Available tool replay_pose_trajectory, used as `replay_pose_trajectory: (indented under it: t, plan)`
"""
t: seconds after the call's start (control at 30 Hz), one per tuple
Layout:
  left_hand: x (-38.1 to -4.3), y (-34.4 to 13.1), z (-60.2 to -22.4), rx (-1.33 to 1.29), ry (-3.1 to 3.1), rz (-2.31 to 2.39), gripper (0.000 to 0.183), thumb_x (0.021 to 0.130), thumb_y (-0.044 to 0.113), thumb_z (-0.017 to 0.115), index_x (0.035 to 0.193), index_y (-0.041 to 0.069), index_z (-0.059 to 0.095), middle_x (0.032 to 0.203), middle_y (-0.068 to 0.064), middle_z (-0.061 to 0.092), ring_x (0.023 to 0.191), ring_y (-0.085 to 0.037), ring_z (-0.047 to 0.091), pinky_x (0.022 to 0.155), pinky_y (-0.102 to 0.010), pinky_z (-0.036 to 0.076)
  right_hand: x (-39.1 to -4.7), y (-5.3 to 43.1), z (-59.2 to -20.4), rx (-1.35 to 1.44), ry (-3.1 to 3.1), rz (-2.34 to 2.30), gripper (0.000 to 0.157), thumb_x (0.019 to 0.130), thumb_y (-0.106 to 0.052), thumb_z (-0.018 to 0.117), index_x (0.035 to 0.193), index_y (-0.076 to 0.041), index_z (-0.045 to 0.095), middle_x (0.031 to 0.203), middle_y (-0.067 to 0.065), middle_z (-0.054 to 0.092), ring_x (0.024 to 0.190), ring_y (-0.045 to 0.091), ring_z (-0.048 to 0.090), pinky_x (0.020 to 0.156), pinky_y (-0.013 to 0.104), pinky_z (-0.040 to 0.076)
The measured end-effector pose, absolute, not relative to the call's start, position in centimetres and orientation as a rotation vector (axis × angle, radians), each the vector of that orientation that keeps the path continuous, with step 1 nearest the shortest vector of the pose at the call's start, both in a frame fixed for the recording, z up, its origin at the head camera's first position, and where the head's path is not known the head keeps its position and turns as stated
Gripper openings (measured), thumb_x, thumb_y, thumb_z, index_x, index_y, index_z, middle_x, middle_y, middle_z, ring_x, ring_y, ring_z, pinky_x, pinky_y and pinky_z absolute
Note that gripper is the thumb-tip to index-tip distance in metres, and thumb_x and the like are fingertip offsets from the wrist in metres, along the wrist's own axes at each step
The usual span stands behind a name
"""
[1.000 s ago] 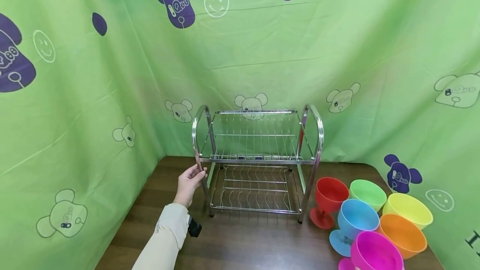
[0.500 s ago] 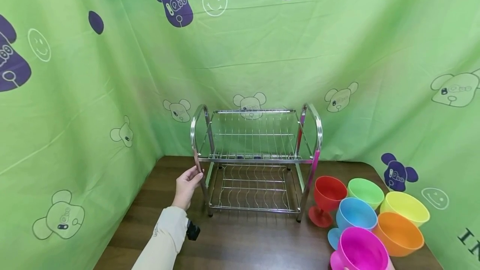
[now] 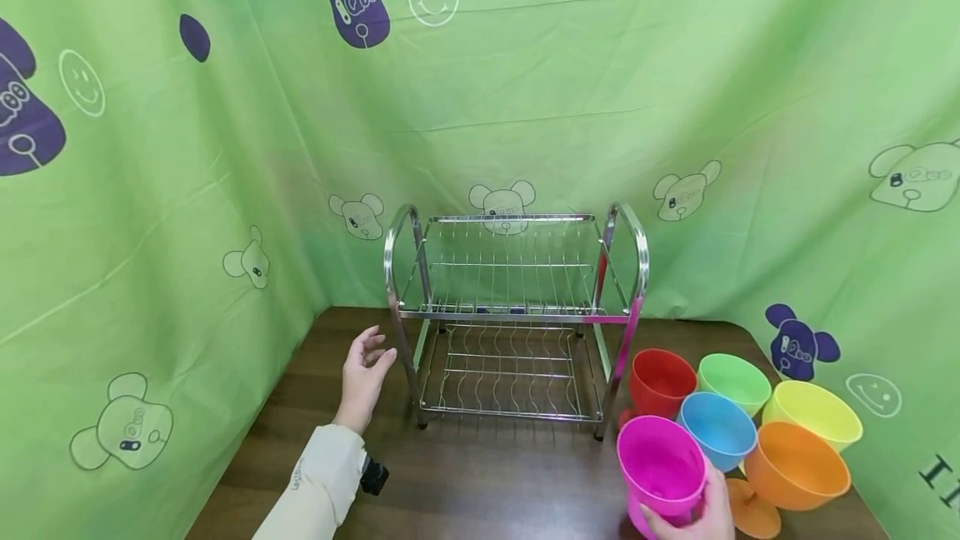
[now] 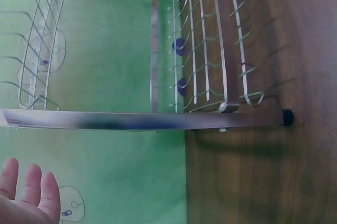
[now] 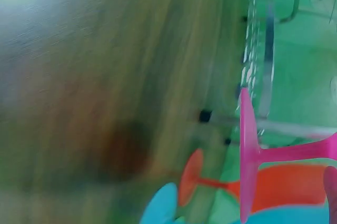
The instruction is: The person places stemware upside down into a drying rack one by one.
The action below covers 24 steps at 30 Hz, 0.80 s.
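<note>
My right hand (image 3: 701, 515) grips a pink plastic goblet (image 3: 660, 461) around its lower bowl, in front of the other goblets. In the right wrist view the foot and stem of the pink goblet (image 5: 292, 153) show above the tabletop, with only a fingertip at the edge. A two-tier chrome dish rack (image 3: 517, 319) stands in the middle of the table. Just left of its left post, my left hand (image 3: 363, 382) hangs with loosely bent fingers, holding nothing. The left wrist view shows its fingers (image 4: 39, 190) apart from the rack's post (image 4: 126, 120).
At the right stand a red goblet (image 3: 663, 382), a green goblet (image 3: 735, 382), a blue goblet (image 3: 717, 432), a yellow goblet (image 3: 813, 411) and an orange goblet (image 3: 797, 465), close together. A green printed cloth (image 3: 510, 90) surrounds the brown wooden table (image 3: 487, 482).
My left hand has let go of the rack's left post and drawn slightly left. The right hand has carried the pink goblet leftward, away from the group of goblets. The rack stays in place.
</note>
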<state>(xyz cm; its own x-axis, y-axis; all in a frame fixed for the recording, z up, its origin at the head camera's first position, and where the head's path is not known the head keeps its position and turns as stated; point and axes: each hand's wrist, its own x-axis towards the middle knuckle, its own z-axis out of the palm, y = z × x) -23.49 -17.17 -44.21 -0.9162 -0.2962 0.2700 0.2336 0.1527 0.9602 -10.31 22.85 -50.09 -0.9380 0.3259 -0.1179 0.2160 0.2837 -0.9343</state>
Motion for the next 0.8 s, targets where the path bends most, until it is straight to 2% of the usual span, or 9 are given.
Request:
replay_pose_trajectory:
  t: [0.1, 0.17, 0.27, 0.4, 0.5, 0.6, 0.8]
  plan:
    - [-23.0, -17.3, -44.2, 0.063, -2.043, -1.809, 0.045, 0.086, -0.005, 0.060, 0.128, -0.010, 0.046, 0.117, -0.022, 0.055, 0.093, -0.018, 0.054, 0.078, -0.021, 0.043, -10.8, 21.8, -49.7, -0.323, -2.447, 1.711, 0.103, 0.063, -0.011, 0.088, 0.143, 0.002, 0.024, 0.131, 0.019, 0.034, 0.111, 0.030, 0.034, 0.069, 0.019, 0.049]
    - [-22.6, -17.3, -44.3, 0.045, -2.035, -1.760, 0.043, 0.085, -0.007, 0.060, 0.126, -0.010, 0.047, 0.114, -0.022, 0.056, 0.091, -0.015, 0.054, 0.077, -0.020, 0.043, -11.2, 21.1, -49.5, -0.224, -2.449, 1.667, 0.101, 0.063, -0.008, 0.087, 0.142, 0.002, 0.025, 0.129, 0.019, 0.034, 0.111, 0.030, 0.034, 0.068, 0.017, 0.048]
    - [-22.2, -16.8, -44.6, -0.081, -2.012, -1.605, 0.038, 0.082, -0.010, 0.062, 0.119, -0.010, 0.052, 0.109, -0.022, 0.058, 0.091, -0.010, 0.052, 0.077, -0.022, 0.044, -11.9, 19.9, -49.5, -0.028, -2.394, 1.550, 0.100, 0.059, -0.002, 0.087, 0.140, 0.003, 0.029, 0.125, 0.015, 0.038, 0.112, 0.020, 0.037, 0.068, 0.018, 0.049]
    - [-21.6, -15.1, -45.0, -0.422, -2.006, -1.290, 0.036, 0.074, -0.012, 0.066, 0.109, -0.009, 0.058, 0.101, -0.021, 0.060, 0.091, -0.016, 0.053, 0.077, -0.033, 0.047, -13.4, 18.7, -49.4, 0.237, -2.269, 1.347, 0.099, 0.049, 0.004, 0.087, 0.135, 0.005, 0.038, 0.119, 0.003, 0.043, 0.104, -0.001, 0.036, 0.068, 0.022, 0.050]
    - [-21.2, -13.7, -44.5, -0.689, -2.077, -1.119, 0.042, 0.071, -0.004, 0.071, 0.112, -0.005, 0.059, 0.106, -0.017, 0.060, 0.099, -0.027, 0.054, 0.082, -0.041, 0.047, -14.3, 18.0, -49.0, 0.354, -2.228, 1.278, 0.098, 0.046, 0.005, 0.088, 0.133, 0.006, 0.042, 0.117, 0.004, 0.045, 0.106, -0.002, 0.037, 0.068, 0.024, 0.051]
    - [-20.9, -12.4, -43.5, -0.905, -2.196, -1.036, 0.053, 0.071, 0.008, 0.077, 0.119, -0.001, 0.058, 0.117, -0.014, 0.059, 0.109, -0.029, 0.052, 0.091, -0.043, 0.045, -15.0, 17.3, -48.4, 0.402, -2.271, 1.243, 0.097, 0.047, 0.003, 0.088, 0.132, 0.006, 0.042, 0.118, 0.011, 0.046, 0.106, 0.001, 0.037, 0.068, 0.026, 0.053]
    - [-20.6, -9.8, -41.4, -1.151, -2.414, -0.938, 0.076, 0.068, 0.027, 0.082, 0.132, 0.002, 0.051, 0.131, -0.012, 0.053, 0.119, -0.026, 0.049, 0.097, -0.045, 0.044, -16.0, 16.1, -47.6, 0.451, -2.376, 1.125, 0.096, 0.048, -0.005, 0.090, 0.132, 0.002, 0.045, 0.117, 0.018, 0.049, 0.101, 0.026, 0.052, 0.065, 0.039, 0.057]
